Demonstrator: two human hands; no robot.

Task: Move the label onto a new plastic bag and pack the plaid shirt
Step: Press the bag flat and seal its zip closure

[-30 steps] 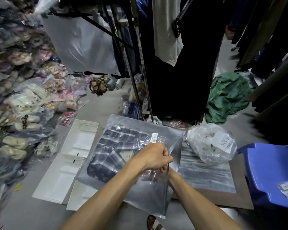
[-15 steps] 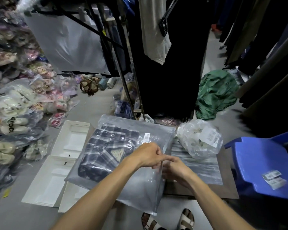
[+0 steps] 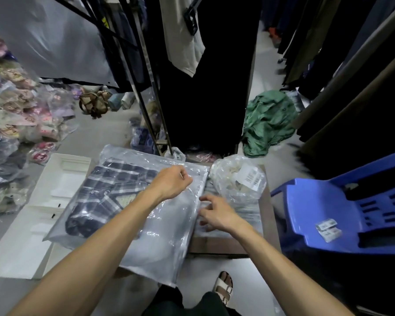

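- Clear plastic bag (image 3: pixel 160 226), large and flat: lying across a white moulded tray (image 3: pixel 62 179) and the edge of a low brown cardboard tabletop (image 3: pixel 226 245); its near corner is hanging past both.
- Navy-and-white plaid shirt (image 3: pixel 105 192), folded: sitting inside the bag, filling its far-left part.
- Left hand (image 3: pixel 171 182): hovering over the bag's far right corner, fingers curled together into a loose fist; whether anything is pinched in the grip I cannot tell.
- Right hand (image 3: pixel 217 214): resting at the bag's right edge, fingers spread apart and touching the plastic stack there, gripping nothing visible.
- Crumpled clear bag with a white barcode label (image 3: pixel 249 177): sitting on the tabletop just beyond the right hand, crowding that side.
- Blue plastic chair (image 3: pixel 333 215): standing to the right, well apart from the hands, with two small paper labels (image 3: pixel 327 229) lying on its seat.
- Green crumpled garment (image 3: pixel 267 124): lying on the floor beyond the tabletop.
- Black hanging clothing (image 3: pixel 205 87) and a metal rack (image 3: pixel 151 92): standing directly behind the bag.
- Pile of bagged footwear (image 3: pixel 12 124): heaped at the left.
- Sandalled foot (image 3: pixel 224 286): showing below the bag's near corner.
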